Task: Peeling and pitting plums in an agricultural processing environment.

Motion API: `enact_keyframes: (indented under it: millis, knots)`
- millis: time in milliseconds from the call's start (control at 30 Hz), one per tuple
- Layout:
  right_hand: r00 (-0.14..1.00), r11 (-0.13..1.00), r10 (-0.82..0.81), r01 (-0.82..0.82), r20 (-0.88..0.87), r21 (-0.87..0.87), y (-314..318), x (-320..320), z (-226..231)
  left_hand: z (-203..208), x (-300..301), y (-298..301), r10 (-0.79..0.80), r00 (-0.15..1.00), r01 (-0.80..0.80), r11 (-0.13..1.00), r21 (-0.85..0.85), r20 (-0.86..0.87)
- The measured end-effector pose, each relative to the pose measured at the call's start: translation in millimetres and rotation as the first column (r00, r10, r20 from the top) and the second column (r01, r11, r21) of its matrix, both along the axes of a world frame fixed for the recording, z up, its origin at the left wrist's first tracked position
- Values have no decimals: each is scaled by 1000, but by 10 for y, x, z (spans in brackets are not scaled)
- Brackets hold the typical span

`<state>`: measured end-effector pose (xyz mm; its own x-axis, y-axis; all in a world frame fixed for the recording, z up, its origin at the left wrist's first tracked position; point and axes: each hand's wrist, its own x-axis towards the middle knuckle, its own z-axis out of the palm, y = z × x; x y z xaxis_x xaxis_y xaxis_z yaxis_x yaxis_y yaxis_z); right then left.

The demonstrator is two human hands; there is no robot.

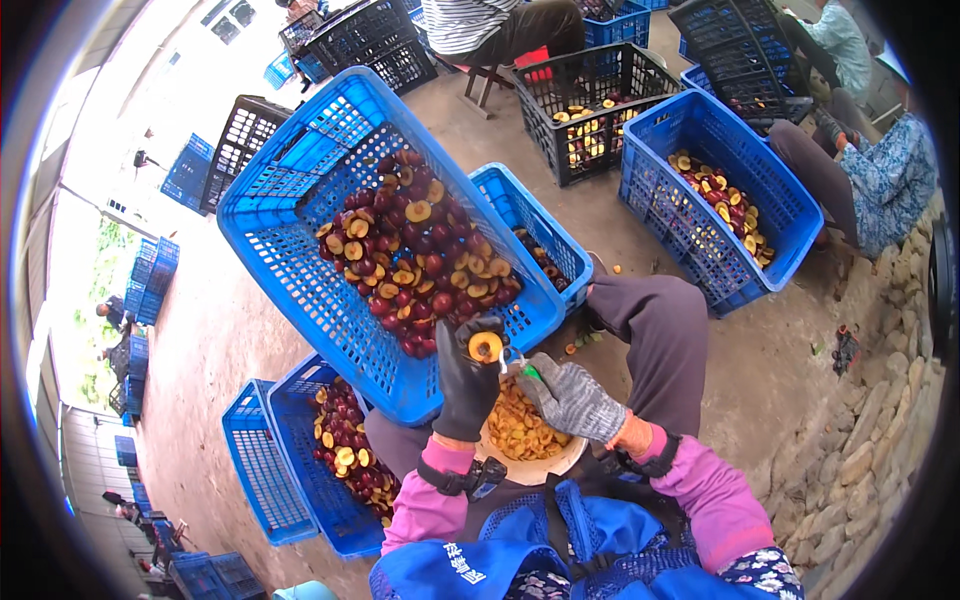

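Observation:
My left hand (463,392), in a black glove, is closed round a halved plum (486,347), its yellow cut face showing with a dark centre. Close beside the fruit, my right hand (580,402) in a grey knit glove grips a small pitting tool (531,373) with a green handle and a curved metal end. Whether that metal touches the flesh I cannot tell. Below both hands, a pale bowl (568,462) between my legs holds yellow-orange fruit pieces. A large blue crate (290,262) leans tilted in front of me, with many dark red plum halves (420,245) inside.
A smaller blue crate (565,250) stands behind the tilted one. Another blue crate (350,535) with plums sits at my left. To the right are a blue crate (660,215) and a black crate (555,150), both holding fruit. Co-workers sit nearby; a stone edge (855,465) runs along the right.

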<state>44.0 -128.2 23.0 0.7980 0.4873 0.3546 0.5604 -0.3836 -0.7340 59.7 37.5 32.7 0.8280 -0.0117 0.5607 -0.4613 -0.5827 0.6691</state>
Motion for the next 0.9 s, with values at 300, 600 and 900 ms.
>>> enact_keyframes:
  millis: [300, 600, 900]
  knots:
    - [978, 995, -30, 10, -208, -97, -85, -151, -20, -162, -405, -298, -96, 984, 71, 984, -166, -151]
    - [974, 996, 14, -33, -226, -84, 7, -300, -499, -134, -385, -481, -90, 869, -261, 751, -607, -486]
    - [993, 993, -39, 51, -112, 105, 83, -328, -641, -147, -223, -469, -216, 858, -154, 757, -635, -466]
